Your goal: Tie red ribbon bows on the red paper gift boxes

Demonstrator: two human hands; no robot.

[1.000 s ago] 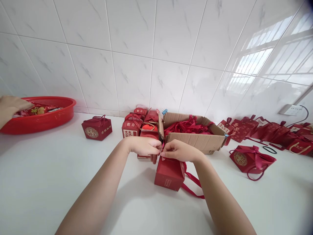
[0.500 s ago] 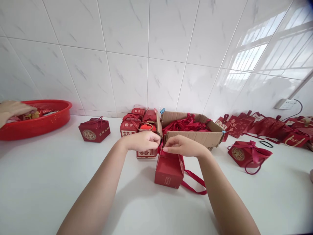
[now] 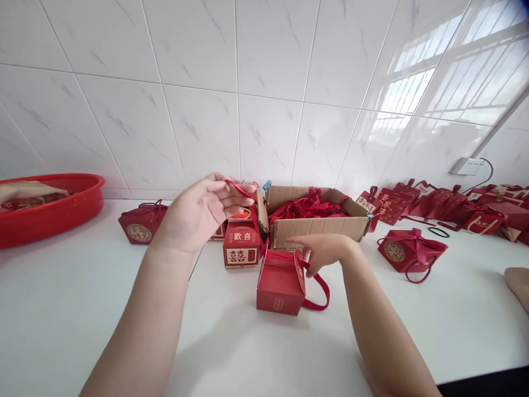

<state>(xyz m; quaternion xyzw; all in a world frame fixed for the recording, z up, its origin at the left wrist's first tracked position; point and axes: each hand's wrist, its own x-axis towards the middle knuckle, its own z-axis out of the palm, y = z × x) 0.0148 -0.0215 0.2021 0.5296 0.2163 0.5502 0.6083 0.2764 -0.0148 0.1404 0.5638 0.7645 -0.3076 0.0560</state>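
Left hand (image 3: 202,212), lifted left of the cardboard box (image 3: 318,227), pinches the red ribbon (image 3: 237,189). Right hand (image 3: 326,251), fingers loosely spread, rests on the red gift box (image 3: 281,282) just in front of the cardboard box. The gift box stands upright, its top ridge apparently pointing toward the cardboard box.

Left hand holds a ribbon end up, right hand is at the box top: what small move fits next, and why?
Probably pull the ribbon taut with the left hand while the right hand steadies the red box: the ribbon seems to run from the box top, and a slack loop lies beside the box.
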